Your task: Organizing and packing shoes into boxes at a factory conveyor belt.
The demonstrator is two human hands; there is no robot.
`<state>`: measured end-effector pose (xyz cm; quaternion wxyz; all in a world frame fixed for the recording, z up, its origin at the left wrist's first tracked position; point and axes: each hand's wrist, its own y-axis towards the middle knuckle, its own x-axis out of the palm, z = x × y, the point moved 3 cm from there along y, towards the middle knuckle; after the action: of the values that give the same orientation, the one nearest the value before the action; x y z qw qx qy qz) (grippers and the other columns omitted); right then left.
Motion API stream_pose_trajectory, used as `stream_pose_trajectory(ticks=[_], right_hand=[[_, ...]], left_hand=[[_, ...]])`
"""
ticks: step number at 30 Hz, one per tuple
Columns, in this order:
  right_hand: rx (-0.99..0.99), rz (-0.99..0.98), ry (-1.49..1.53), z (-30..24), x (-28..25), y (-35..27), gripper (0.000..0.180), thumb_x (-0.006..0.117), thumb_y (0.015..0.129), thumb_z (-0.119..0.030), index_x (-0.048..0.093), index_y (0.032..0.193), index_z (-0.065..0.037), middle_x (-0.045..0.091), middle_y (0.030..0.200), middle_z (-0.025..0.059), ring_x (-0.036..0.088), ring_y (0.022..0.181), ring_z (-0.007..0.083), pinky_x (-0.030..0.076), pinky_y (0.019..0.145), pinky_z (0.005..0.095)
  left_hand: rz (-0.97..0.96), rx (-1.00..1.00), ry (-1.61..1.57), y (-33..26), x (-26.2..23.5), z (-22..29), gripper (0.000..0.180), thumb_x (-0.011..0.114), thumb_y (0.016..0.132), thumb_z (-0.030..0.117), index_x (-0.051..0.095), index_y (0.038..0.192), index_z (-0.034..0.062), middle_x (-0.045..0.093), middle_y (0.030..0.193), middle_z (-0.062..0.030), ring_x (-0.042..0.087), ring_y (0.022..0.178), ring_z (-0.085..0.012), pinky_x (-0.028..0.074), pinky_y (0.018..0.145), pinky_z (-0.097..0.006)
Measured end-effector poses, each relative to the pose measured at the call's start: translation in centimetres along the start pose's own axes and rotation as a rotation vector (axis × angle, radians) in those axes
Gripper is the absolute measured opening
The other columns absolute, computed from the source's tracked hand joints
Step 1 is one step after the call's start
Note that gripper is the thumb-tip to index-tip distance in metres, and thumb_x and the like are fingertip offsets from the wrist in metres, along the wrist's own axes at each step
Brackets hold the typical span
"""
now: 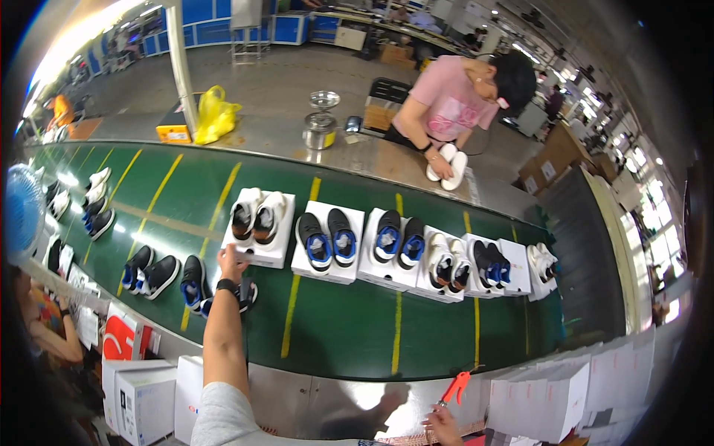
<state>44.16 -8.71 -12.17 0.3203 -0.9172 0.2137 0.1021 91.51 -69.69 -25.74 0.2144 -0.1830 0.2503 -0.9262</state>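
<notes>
My left hand (232, 264) reaches over the green conveyor belt (342, 320) and touches the near left corner of a white shoebox (274, 255). On that box stands a pair of white and black sneakers (256, 215). Below my left wrist, dark shoes with blue linings (193, 284) lie on the belt, partly hidden by my forearm. My right hand (444, 425), low in the view, is closed at the lower end of a red gun-shaped tool (455, 386) with a thin tip. Its grip is only partly visible.
More white boxes topped with shoes, such as a black pair (327, 239), line the belt rightward. Loose shoes (151, 271) lie left. Across the belt a person (454, 104) holds white shoes (448, 167). Upright white cartons (535, 398) stand near right; a blue fan (26, 208) stands left.
</notes>
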Motion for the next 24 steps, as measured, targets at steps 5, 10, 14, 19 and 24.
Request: stream_pose_trajectory(ticks=[5, 10, 14, 19, 24], right_hand=[[-0.364, 0.997, -0.283, 3.2, -20.3, -8.1, 0.036, 0.050, 0.091, 0.005, 0.049, 0.127, 0.003, 0.059, 0.114, 0.0147, 0.061, 0.105, 0.0246, 0.052, 0.090, 0.0352], [0.007, 1.976, -1.194, -2.1, -35.0, -23.2, 0.046, 0.054, 0.100, -0.032, 0.051, 0.128, 0.005, 0.056, 0.128, 0.0274, 0.058, 0.112, 0.0405, 0.048, 0.094, 0.0463], [-0.082, 1.928, -0.268, 2.7, -36.8, -21.2, 0.078, 0.054, 0.082, -0.074, 0.064, 0.102, 0.000, 0.067, 0.083, 0.0157, 0.063, 0.067, 0.0311, 0.053, 0.060, 0.0442], [0.189, 1.178, 0.562, 6.2, -35.3, -15.9, 0.066, 0.060, 0.081, -0.070, 0.066, 0.103, -0.008, 0.065, 0.077, 0.0022, 0.054, 0.053, 0.0119, 0.038, 0.041, 0.0253], [0.088, 1.141, 0.675, 6.5, -36.4, -15.4, 0.061, 0.065, 0.080, -0.064, 0.064, 0.111, -0.011, 0.066, 0.092, 0.0036, 0.059, 0.071, 0.0145, 0.042, 0.055, 0.0281]], left_hand=[[-0.036, 0.075, -0.044, -1.4, 1.9, -1.2, 0.078, 0.060, 0.091, 0.022, 0.011, 0.152, 0.0224, 0.046, 0.132, -0.0193, 0.055, 0.111, -0.0377, 0.050, 0.086, -0.048], [-0.198, 0.064, -0.182, -11.5, 3.5, -4.2, 0.074, 0.060, 0.092, 0.019, 0.015, 0.150, 0.0188, 0.048, 0.127, -0.0129, 0.051, 0.108, -0.0265, 0.048, 0.089, -0.040], [-0.302, -0.022, -0.016, -23.6, 3.4, -7.3, 0.068, 0.061, 0.092, 0.015, 0.022, 0.148, 0.0175, 0.051, 0.115, -0.0082, 0.055, 0.091, -0.0187, 0.052, 0.074, -0.033], [-0.391, -0.127, 0.109, -31.7, 0.1, -11.3, 0.053, 0.060, 0.093, 0.015, 0.036, 0.140, 0.0126, 0.053, 0.111, -0.0075, 0.058, 0.090, -0.0150, 0.053, 0.076, -0.032], [-0.464, -0.162, 0.180, -35.2, -1.1, -11.4, 0.042, 0.060, 0.094, 0.015, 0.044, 0.132, 0.0095, 0.056, 0.109, -0.0058, 0.059, 0.092, -0.0144, 0.052, 0.077, -0.029]])
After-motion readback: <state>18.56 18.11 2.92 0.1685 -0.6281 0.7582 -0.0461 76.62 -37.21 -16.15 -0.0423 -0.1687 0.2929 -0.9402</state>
